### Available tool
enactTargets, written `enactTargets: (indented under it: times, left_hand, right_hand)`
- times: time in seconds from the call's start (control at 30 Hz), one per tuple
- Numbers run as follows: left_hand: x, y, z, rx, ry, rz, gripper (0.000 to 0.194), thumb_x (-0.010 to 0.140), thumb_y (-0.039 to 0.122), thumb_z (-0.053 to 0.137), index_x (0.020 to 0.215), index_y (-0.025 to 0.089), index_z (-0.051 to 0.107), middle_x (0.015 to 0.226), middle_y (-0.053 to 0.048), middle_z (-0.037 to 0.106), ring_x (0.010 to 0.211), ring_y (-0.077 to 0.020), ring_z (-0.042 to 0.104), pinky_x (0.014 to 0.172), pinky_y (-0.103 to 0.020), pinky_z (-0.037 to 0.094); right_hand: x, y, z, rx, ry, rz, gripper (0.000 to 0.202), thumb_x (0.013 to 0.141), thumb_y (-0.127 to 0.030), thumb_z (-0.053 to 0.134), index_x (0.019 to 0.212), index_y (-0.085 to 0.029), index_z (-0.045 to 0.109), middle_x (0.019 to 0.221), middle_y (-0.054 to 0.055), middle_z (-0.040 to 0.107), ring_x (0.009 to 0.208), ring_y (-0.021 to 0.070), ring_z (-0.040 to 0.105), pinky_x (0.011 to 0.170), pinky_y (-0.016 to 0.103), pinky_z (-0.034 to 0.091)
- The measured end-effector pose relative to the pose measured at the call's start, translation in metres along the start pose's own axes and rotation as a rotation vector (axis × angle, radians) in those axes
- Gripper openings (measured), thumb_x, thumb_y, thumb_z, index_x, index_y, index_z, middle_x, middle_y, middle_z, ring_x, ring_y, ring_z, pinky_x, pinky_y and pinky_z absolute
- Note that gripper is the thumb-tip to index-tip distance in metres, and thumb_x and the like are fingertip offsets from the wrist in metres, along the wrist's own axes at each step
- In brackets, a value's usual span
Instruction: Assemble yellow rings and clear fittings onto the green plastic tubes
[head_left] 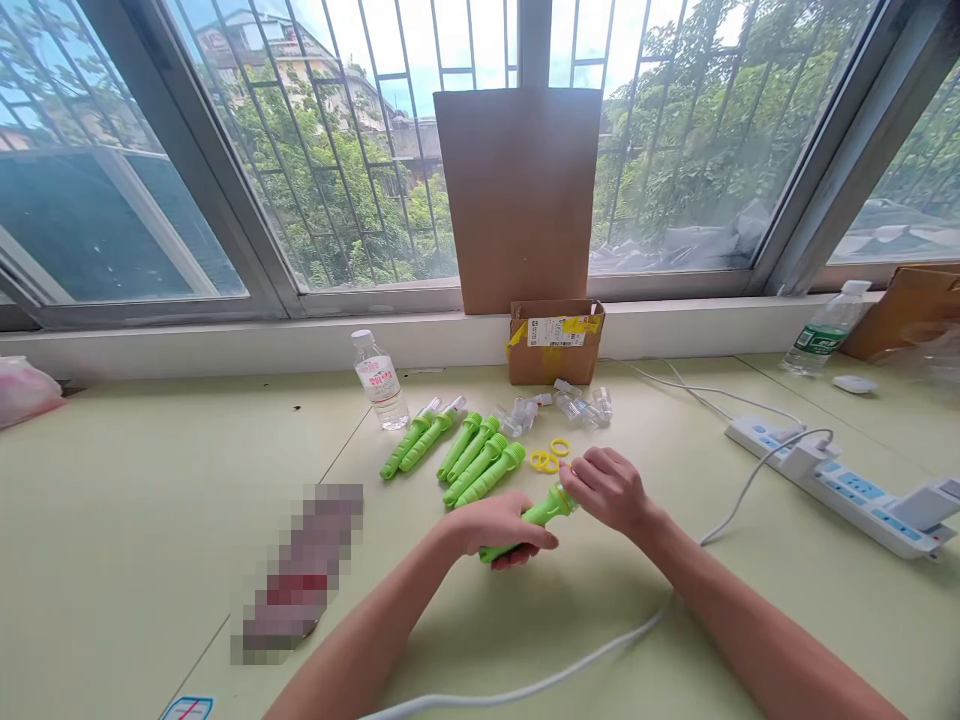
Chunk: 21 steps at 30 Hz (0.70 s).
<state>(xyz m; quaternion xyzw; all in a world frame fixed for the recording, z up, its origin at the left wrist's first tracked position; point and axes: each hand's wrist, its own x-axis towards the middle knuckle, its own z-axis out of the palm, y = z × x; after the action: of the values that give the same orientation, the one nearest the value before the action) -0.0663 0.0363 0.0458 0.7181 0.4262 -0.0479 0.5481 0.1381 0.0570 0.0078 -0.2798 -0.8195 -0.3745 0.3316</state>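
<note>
My left hand [506, 530] is wrapped round a green ribbed plastic tube [546, 508], which tilts up to the right. At its upper end, my right hand [606, 487] is closed, fingers pinched together. A clear part shows at that end beside a bit of yellow, but what the right fingers grip is mostly hidden. Several similar green tubes [491, 474] lie in a row beyond my left hand. Two green tubes with clear tops [427, 441] lie further left. Yellow rings [544, 461] rest just past the held tube, and loose clear plastic pieces [581, 407] lie behind them.
A small cardboard box [555, 365] stands by the window wall, with a cardboard sheet [521, 200] behind. Water bottles stand left [380, 382] and right [823, 330]. A power strip [840, 485] lies at right, its white cable [570, 665] crossing under my right arm. A blurred-out object [300, 575] lies left.
</note>
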Motion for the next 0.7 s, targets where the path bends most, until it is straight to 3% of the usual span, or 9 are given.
enactTargets:
  times: [0.03, 0.1, 0.2, 0.27, 0.4, 0.5, 0.57, 0.63, 0.7]
  left_hand:
    - [-0.002, 0.001, -0.001, -0.058, -0.038, 0.011, 0.031, 0.072, 0.038, 0.053, 0.051, 0.019, 0.041, 0.043, 0.004, 0.044, 0.035, -0.0089, 0.039, 0.037, -0.023, 0.031]
    - [0.0, 0.0, 0.0, -0.08, 0.021, 0.033, 0.031, 0.071, 0.034, 0.054, 0.05, 0.019, 0.036, 0.039, 0.006, 0.038, 0.034, -0.0081, 0.037, 0.036, -0.022, 0.028]
    - [0.012, -0.007, 0.009, 0.056, 0.273, 0.029, 0.019, 0.068, 0.023, 0.05, 0.055, 0.019, 0.038, 0.042, 0.007, 0.033, 0.037, -0.0085, 0.037, 0.038, -0.022, 0.024]
    - [0.02, -0.013, 0.015, 0.246, 0.446, 0.048, 0.013, 0.068, 0.019, 0.048, 0.056, 0.018, 0.043, 0.047, 0.004, 0.038, 0.043, -0.0095, 0.041, 0.041, -0.023, 0.023]
    - [0.027, -0.018, 0.018, 0.663, 0.663, -0.058, 0.015, 0.077, 0.024, 0.048, 0.071, 0.016, 0.059, 0.065, -0.005, 0.06, 0.061, -0.0185, 0.059, 0.052, -0.025, 0.036]
    - [0.028, -0.017, 0.016, 0.864, 0.709, -0.091, 0.021, 0.08, 0.015, 0.042, 0.088, 0.015, 0.062, 0.075, -0.011, 0.066, 0.068, -0.024, 0.064, 0.061, -0.03, 0.043]
    - [0.029, -0.017, 0.017, 0.921, 0.707, -0.089, 0.025, 0.079, 0.008, 0.039, 0.091, 0.013, 0.061, 0.074, -0.012, 0.066, 0.068, -0.025, 0.065, 0.061, -0.031, 0.044]
    - [0.029, -0.015, 0.017, 0.924, 0.723, -0.078, 0.024, 0.078, 0.008, 0.04, 0.09, 0.013, 0.06, 0.073, -0.012, 0.066, 0.068, -0.0251, 0.065, 0.06, -0.031, 0.044]
    - [0.026, -0.014, 0.017, 0.85, 0.758, -0.048, 0.018, 0.077, 0.014, 0.043, 0.085, 0.014, 0.06, 0.073, -0.01, 0.065, 0.069, -0.0243, 0.065, 0.06, -0.031, 0.044]
  right_hand:
    - [0.001, 0.0, -0.002, -0.001, 0.026, 0.0, 0.01, 0.082, -0.011, 0.059, 0.077, -0.019, 0.058, 0.058, -0.002, 0.053, 0.061, 0.0123, 0.044, 0.059, 0.028, 0.026]
    - [0.0, 0.001, -0.004, -0.005, 0.039, 0.009, 0.011, 0.082, -0.01, 0.059, 0.076, -0.019, 0.058, 0.058, -0.002, 0.053, 0.062, 0.0122, 0.044, 0.059, 0.028, 0.027]
    - [-0.002, 0.002, -0.001, -0.022, -0.029, 0.028, 0.014, 0.084, -0.01, 0.056, 0.073, -0.019, 0.057, 0.058, -0.002, 0.053, 0.06, 0.0125, 0.043, 0.058, 0.029, 0.025]
    - [-0.004, 0.001, 0.003, -0.021, -0.108, 0.046, 0.018, 0.084, -0.01, 0.053, 0.069, -0.018, 0.056, 0.058, 0.0, 0.054, 0.059, 0.013, 0.043, 0.056, 0.029, 0.023]
    - [-0.004, -0.006, 0.005, 0.037, -0.364, 0.161, 0.017, 0.072, -0.003, 0.051, 0.064, -0.018, 0.053, 0.059, 0.002, 0.057, 0.055, 0.0133, 0.045, 0.053, 0.029, 0.018]
    - [-0.004, -0.011, 0.004, 0.126, -0.637, 0.29, 0.015, 0.063, -0.005, 0.055, 0.069, -0.019, 0.053, 0.06, 0.001, 0.06, 0.051, 0.013, 0.047, 0.05, 0.028, 0.015]
    - [-0.004, -0.012, 0.004, 0.171, -0.731, 0.342, 0.015, 0.061, -0.008, 0.057, 0.071, -0.019, 0.053, 0.061, 0.0, 0.061, 0.05, 0.0128, 0.048, 0.05, 0.028, 0.014]
    - [-0.005, -0.011, 0.006, 0.163, -0.695, 0.35, 0.015, 0.062, -0.007, 0.056, 0.07, -0.019, 0.053, 0.061, -0.001, 0.061, 0.053, 0.013, 0.049, 0.05, 0.028, 0.014]
    - [-0.005, -0.009, 0.009, 0.105, -0.555, 0.308, 0.014, 0.064, -0.005, 0.055, 0.067, -0.019, 0.054, 0.061, 0.0, 0.06, 0.055, 0.013, 0.048, 0.051, 0.029, 0.015]
